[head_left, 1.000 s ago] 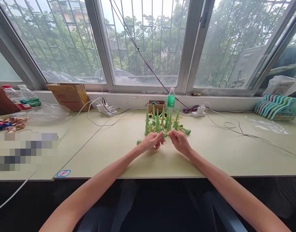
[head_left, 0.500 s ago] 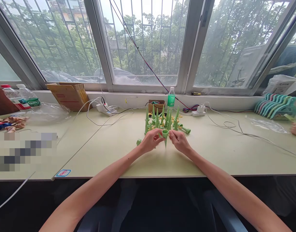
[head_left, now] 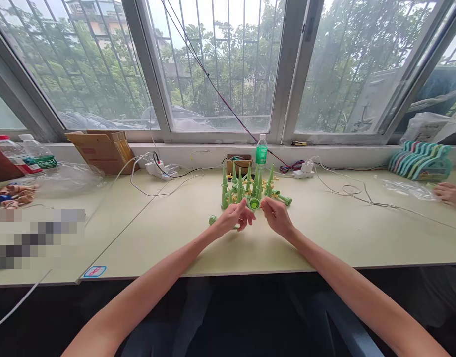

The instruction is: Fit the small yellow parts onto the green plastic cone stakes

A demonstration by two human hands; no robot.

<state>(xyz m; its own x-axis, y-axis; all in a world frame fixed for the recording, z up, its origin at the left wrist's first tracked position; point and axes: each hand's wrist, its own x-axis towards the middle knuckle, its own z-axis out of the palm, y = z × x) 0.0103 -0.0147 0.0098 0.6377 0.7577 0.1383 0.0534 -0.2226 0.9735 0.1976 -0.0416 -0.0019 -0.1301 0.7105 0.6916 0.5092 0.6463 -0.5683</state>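
Observation:
A green plastic watering spike is between my hands, its round open cup turned toward me. My right hand is closed beside the cup, its thumb and fingertips pinching the spike's side; the exact grip point is hidden by the fingers. My left hand has its fingers apart, just left of the cup, and nothing shows in it. Directly behind my hands stand several green pointed spikes with small yellow valve pieces. One green part lies by my left wrist, partly covered.
A green-labelled bottle and a small box stand at the back. White cables cross the table on the right. Teal hangers and another person's hand are at far right. A cardboard box stands at left.
My left hand has let go of the spike's cup and spread its fingers. The cup has tipped toward me, its point no longer visible below. At far right the other person's hand moved inward.

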